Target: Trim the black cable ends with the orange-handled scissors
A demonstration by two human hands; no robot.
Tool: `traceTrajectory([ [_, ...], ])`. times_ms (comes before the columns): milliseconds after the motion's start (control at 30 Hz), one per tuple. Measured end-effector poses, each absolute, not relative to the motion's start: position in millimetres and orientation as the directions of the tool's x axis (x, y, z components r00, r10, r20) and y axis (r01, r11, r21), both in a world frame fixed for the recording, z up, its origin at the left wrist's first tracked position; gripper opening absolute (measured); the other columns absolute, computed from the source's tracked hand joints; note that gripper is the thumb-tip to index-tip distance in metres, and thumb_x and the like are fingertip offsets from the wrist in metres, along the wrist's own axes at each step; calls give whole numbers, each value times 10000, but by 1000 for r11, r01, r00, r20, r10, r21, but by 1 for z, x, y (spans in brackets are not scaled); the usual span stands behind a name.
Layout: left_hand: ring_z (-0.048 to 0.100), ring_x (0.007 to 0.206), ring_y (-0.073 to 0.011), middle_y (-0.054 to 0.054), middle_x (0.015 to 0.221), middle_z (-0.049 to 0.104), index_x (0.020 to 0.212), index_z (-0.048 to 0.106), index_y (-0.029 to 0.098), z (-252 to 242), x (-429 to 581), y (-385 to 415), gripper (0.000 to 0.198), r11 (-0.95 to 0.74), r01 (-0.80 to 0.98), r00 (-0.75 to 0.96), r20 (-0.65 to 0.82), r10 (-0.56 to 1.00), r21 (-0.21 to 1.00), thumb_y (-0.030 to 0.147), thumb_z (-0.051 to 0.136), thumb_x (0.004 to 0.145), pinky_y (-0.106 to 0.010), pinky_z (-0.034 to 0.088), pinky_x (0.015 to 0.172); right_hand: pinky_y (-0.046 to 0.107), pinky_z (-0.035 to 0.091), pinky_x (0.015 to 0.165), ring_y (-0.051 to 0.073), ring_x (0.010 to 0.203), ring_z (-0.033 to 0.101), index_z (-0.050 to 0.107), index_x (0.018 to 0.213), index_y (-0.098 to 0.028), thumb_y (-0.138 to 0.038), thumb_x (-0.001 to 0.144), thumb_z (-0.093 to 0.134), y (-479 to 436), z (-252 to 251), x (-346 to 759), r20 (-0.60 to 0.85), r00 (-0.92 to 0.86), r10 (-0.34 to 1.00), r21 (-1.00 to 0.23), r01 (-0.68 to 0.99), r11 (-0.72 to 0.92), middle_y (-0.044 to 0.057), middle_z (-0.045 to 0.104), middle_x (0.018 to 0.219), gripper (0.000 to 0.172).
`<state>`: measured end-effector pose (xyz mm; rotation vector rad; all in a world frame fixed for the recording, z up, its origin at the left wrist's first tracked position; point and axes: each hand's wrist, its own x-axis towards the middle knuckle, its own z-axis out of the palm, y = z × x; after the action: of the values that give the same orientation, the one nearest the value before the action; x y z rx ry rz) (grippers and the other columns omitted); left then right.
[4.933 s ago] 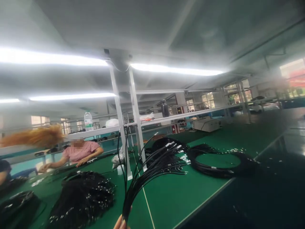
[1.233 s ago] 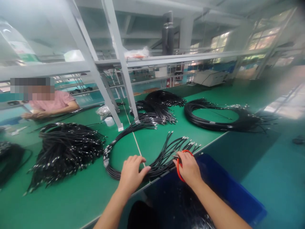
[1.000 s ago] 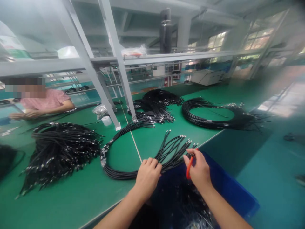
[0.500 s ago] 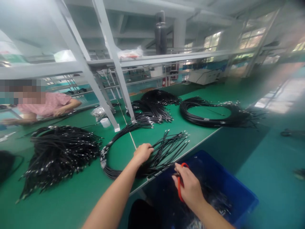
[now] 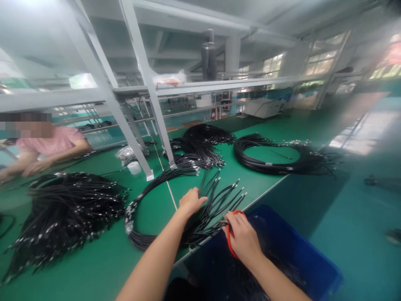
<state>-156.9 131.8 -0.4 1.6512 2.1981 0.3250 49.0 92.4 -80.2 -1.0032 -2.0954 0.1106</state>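
Observation:
My left hand (image 5: pixel 191 202) is closed over a bundle of black cables (image 5: pixel 216 200), thumb pointing right and the other fingertips mostly hidden. The cables curve in a loop on the green table (image 5: pixel 156 213), with clear wrapping (image 5: pixel 129 217) on the loop's left side. Their silver-tipped ends fan out to the right. My right hand (image 5: pixel 243 236) grips red-handled scissors (image 5: pixel 230 241) at the table's front edge. The blades are mostly hidden by my fingers and lie close to the lower cable ends.
A blue bin (image 5: pixel 308 251) stands below the edge. A large cable pile (image 5: pixel 78 213) lies left; a coiled bundle (image 5: pixel 263 165) and another pile (image 5: pixel 206 136) lie behind. White shelf posts (image 5: pixel 159 121) rise from the table, beside a white roll (image 5: pixel 134 168). A person (image 5: pixel 53 146) sits at the left.
The scissors in my right hand have come up and left, closer to the cable ends. My left thumb sticks out farther, and some cable ends have shifted. The view has turned slightly.

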Motion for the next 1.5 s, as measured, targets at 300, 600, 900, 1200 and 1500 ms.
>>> traceTrajectory([
  [300, 604, 925, -203, -79, 1122, 589, 1131, 551, 153, 0, -165, 144, 283, 175, 849, 13, -350, 937, 498, 288, 532, 883, -398, 516, 773, 440, 495, 800, 292, 936, 577, 554, 1067, -159, -193, 821, 543, 89, -86, 60, 642, -381, 665, -332, 644, 690, 125, 653, 969, 249],
  [600, 607, 915, -198, -77, 1104, 598, 1111, 562, 151, 17, -183, 81, 268, 132, 899, 26, -351, 936, 418, 288, 535, 882, -396, 515, 773, 429, 446, 902, 288, 1042, 545, 568, 1043, -181, -182, 804, 539, 99, -59, 36, 618, -525, 585, -329, 503, 799, 125, 642, 1055, 241],
  [900, 558, 992, -234, -91, 1106, 577, 1075, 566, 161, 18, -153, 60, 232, 54, 989, -40, -103, 994, 136, 285, 514, 887, -436, 454, 833, 378, 497, 810, 252, 914, 613, 568, 1011, -197, -222, 806, 530, 88, -57, 62, 534, -353, 768, -535, 562, 630, 98, 656, 970, 210],
  [1200, 533, 997, -248, -111, 991, 638, 969, 606, 164, -55, -69, -7, 172, -367, 928, 369, -44, 928, 57, 113, 480, 863, -395, 368, 887, 284, 566, 676, 207, 754, 705, 555, 962, -225, -380, 806, 552, 37, -72, 125, 259, -89, 962, -816, 513, 267, 54, 727, 839, 220],
  [1500, 635, 757, -220, -70, 797, 651, 856, 624, 181, -64, -62, 23, 115, -247, 969, 247, -106, 963, 10, 214, 514, 855, -315, 431, 639, 276, 566, 655, 224, 733, 707, 611, 911, -246, -414, 725, 620, -27, -120, 124, 100, 1, 995, -959, 267, 96, 49, 733, 785, 250],
])
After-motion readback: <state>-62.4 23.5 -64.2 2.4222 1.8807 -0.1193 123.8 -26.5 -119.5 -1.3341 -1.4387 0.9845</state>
